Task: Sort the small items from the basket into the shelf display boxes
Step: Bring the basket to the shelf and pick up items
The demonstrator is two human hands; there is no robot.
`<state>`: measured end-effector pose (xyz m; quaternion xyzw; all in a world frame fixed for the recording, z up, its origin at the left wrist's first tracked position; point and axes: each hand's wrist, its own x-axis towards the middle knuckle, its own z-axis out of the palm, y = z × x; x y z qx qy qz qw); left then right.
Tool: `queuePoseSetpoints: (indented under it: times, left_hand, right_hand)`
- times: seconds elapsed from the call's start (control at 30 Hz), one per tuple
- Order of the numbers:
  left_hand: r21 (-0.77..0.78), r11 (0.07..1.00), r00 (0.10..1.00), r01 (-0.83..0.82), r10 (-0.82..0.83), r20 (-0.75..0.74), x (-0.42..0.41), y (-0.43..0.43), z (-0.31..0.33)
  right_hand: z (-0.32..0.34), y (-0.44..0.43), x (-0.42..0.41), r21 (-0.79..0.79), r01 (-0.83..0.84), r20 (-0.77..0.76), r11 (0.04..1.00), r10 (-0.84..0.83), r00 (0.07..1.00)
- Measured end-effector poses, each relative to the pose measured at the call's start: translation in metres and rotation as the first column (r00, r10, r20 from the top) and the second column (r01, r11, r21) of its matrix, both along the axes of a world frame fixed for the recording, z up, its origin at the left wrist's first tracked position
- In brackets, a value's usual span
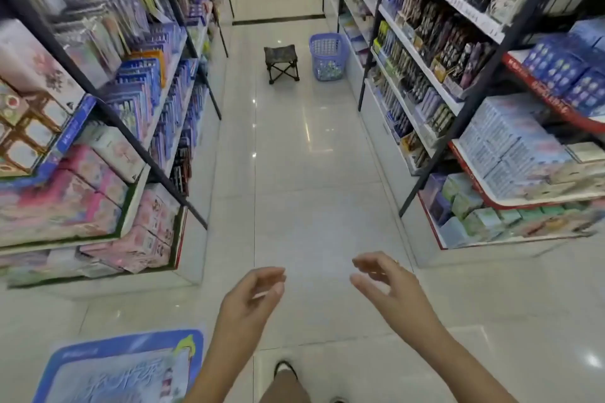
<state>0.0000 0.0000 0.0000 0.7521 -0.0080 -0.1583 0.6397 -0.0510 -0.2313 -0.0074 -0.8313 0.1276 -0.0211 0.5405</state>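
Observation:
A blue plastic basket stands on the floor far down the aisle, against the right-hand shelving, with small items inside. My left hand and my right hand hang in front of me over the tiled floor, far from the basket. Both have loosely curled fingers and hold nothing. The display boxes on the right shelves near the basket hold dark packets.
A small folding stool sits left of the basket. Shelves packed with boxed goods line both sides of the aisle. A blue floor sticker lies at the lower left. My foot shows at the bottom.

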Motion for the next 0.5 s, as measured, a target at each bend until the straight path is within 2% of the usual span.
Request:
queuePoseSetpoints:
  times: [0.1, 0.2, 0.5]
  left_hand:
    - [0.014, 1.0, 1.0, -0.016, 0.016, 0.006, 0.034, 0.002, -0.009]
    - [0.04, 0.999, 1.0, 0.009, -0.009, -0.022, 0.077, -0.001, -0.021]
    - [0.037, 0.977, 0.977, 0.208, -0.207, -0.045, 0.238, -0.041, -0.021]
  right_hand:
    - [0.003, 0.0, 0.045, -0.04, -0.094, 0.007, 0.995, 0.094, 0.996]
    - [-0.005, -0.002, 0.087, -0.059, -0.116, -0.037, 0.991, 0.114, 0.993]
    - [-0.028, -0.047, 0.178, -0.036, 0.101, -0.138, 0.994, -0.105, 0.985]
